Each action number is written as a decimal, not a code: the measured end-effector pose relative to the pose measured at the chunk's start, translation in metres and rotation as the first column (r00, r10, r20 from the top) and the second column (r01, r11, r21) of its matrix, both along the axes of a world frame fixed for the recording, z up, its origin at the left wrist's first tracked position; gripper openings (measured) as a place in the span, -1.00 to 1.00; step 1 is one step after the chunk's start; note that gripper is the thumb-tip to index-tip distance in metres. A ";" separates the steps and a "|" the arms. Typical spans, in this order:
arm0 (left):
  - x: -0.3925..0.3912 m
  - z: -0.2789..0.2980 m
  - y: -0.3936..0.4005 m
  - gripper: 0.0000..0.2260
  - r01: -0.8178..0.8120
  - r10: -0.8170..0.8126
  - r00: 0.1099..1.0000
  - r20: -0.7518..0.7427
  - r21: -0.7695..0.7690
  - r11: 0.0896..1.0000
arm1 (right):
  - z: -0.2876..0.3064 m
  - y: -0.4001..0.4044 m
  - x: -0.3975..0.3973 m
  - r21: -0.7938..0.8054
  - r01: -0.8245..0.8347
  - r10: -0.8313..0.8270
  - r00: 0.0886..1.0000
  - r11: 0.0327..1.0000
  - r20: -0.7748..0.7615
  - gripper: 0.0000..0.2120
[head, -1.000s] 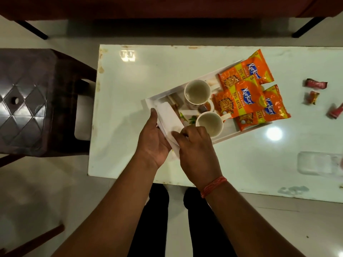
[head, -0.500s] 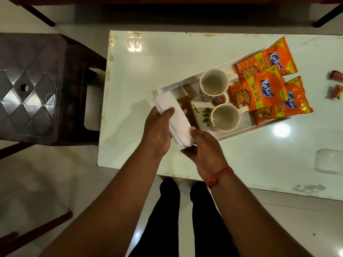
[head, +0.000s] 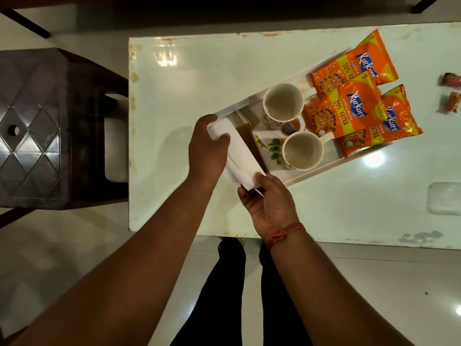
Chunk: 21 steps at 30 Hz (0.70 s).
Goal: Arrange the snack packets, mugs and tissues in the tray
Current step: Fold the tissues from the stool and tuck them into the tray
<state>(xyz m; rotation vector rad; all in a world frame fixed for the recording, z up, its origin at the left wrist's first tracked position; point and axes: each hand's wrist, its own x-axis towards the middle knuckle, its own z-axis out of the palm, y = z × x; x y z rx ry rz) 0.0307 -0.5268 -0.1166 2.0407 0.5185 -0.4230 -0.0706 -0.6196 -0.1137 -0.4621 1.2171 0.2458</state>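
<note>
Head view: both hands, left (head: 208, 148) and right (head: 268, 199), grip tissues (head: 239, 156) over tray's (head: 316, 171) near-left end.

Tray's (head: 331, 168) near end: covered by tissues (head: 239, 156) and both hands.
Right-edge wrappers (head: 450, 78): cropped, unreadable.

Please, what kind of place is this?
Probably a room in a home, perhaps a living or dining area: a low white table on a glossy tiled floor, a brown plastic stool beside it, and a tray holding mugs and snack packets.
</note>
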 end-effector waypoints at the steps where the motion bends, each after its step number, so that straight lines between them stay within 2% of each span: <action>1: 0.002 0.000 0.001 -0.66 0.069 -0.071 0.997 0.034 0.054 0.996 | -0.002 0.000 0.000 0.008 0.022 -0.022 1.000 1.000 -0.010 -0.79; 5: 0.010 -0.004 0.002 -0.79 0.232 -0.252 0.964 0.085 0.197 0.953 | -0.008 0.002 0.002 0.026 0.075 -0.074 0.996 0.997 -0.057 -0.72; 11: 0.024 -0.013 -0.006 -0.83 0.413 -0.451 0.890 0.073 0.292 0.863 | -0.016 -0.001 0.002 0.077 0.164 -0.155 0.982 0.983 -0.107 -0.69; 21: 0.027 -0.023 -0.010 -0.83 0.428 -0.460 0.885 0.070 0.266 0.864 | -0.023 -0.004 -0.001 0.063 0.113 -0.110 0.993 0.992 -0.044 -0.89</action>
